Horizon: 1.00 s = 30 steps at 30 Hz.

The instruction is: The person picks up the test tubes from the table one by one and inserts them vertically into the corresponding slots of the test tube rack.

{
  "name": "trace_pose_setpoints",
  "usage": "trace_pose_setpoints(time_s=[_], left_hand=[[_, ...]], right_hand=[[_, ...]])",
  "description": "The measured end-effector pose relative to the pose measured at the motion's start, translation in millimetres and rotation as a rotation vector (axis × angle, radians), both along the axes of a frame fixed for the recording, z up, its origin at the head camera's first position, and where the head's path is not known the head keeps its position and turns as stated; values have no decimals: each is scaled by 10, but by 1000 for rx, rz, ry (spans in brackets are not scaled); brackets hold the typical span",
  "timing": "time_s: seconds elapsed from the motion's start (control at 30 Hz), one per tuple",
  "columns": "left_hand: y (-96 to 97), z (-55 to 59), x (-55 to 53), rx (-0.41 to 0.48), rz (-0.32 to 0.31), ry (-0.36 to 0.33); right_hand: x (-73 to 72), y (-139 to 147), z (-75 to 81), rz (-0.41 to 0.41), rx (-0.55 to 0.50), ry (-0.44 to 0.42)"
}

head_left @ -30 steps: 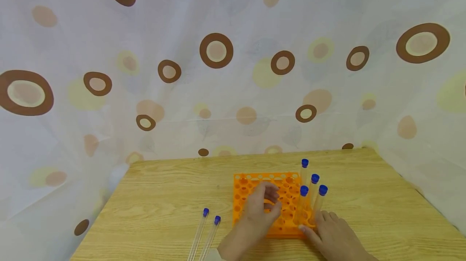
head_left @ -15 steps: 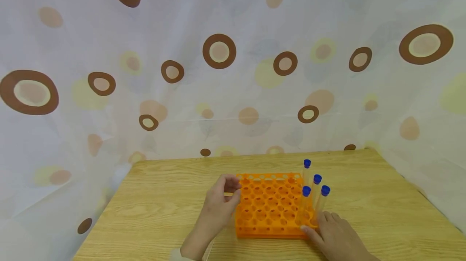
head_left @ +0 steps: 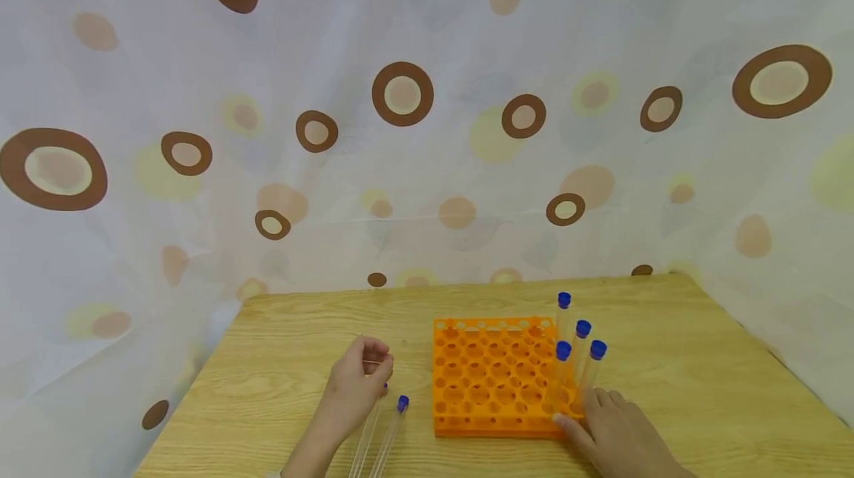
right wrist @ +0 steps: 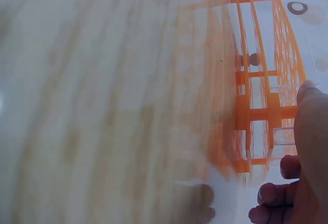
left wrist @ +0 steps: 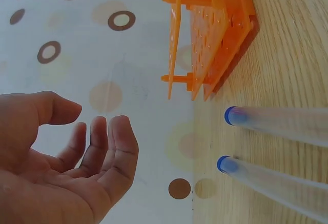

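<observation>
My left hand (head_left: 356, 382) hovers above the far ends of two loose test tubes, its fingers loosely bent and nothing between them. These clear tubes with blue caps lie side by side on the table; the right one (head_left: 388, 437) shows more fully than the left one (head_left: 364, 442). In the left wrist view my thumb and fingertips stand apart. An orange test tube rack (head_left: 490, 426) stands right of the loose tubes. Several blue-capped tubes (head_left: 559, 378) stand upright in its right end. My right hand (head_left: 617, 426) holds the rack's front right corner, thumb on the front edge.
The wood-grain table (head_left: 300, 337) extends to both sides of the rack. Behind it and along both sides hangs a pale curtain (head_left: 440, 167) with brown and yellow dots. Bare holes fill the rack's left and middle parts.
My left hand has moved left, from over the rack to above the loose test tubes. The right hand stays at the rack's corner. The head view has shifted slightly.
</observation>
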<state>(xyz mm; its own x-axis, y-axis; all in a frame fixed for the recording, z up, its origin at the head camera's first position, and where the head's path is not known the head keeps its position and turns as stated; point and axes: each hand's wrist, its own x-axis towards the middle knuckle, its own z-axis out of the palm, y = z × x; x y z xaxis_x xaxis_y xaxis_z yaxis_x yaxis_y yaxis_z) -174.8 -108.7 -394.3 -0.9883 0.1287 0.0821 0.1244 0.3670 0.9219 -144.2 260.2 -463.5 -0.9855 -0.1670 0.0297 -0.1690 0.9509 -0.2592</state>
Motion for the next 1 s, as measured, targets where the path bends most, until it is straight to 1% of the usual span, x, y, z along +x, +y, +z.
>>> trace_pose_setpoints(time_s=[0.1, 0.23, 0.37, 0.4, 0.5, 0.57, 0.63, 0.77, 0.9, 1.0], left_hand=[[-48, -39, 6, 11, 16, -48], [-124, -101, 8, -17, 23, -89], [-204, -165, -4, -100, 45, -123], [-220, -181, -11, -130, 51, -130], [-266, -235, -33, -246, 70, -123], [-295, -284, -41, -299, 67, -131], [-324, -336, -40, -331, 49, -148], [-348, -411, -28, -346, 24, -178], [-338, -436, -35, -395, 40, -167], [-323, -441, -32, -420, 26, -183]], right_hand=[[-7, 2, 2, 1, 3, 5], [-7, 5, -5, 1, 1, -13], [-11, 1, -1, 4, -10, -30], [-13, 0, 3, 2, -8, -28], [-21, 2, 4, 5, 3, -13], [-16, 7, 1, 4, 4, -14], [-10, 10, -8, 1, 3, -17], [6, 3, -14, -4, -3, -18], [-1, -12, 10, -4, 9, -7], [-4, -11, 20, -5, 12, -18]])
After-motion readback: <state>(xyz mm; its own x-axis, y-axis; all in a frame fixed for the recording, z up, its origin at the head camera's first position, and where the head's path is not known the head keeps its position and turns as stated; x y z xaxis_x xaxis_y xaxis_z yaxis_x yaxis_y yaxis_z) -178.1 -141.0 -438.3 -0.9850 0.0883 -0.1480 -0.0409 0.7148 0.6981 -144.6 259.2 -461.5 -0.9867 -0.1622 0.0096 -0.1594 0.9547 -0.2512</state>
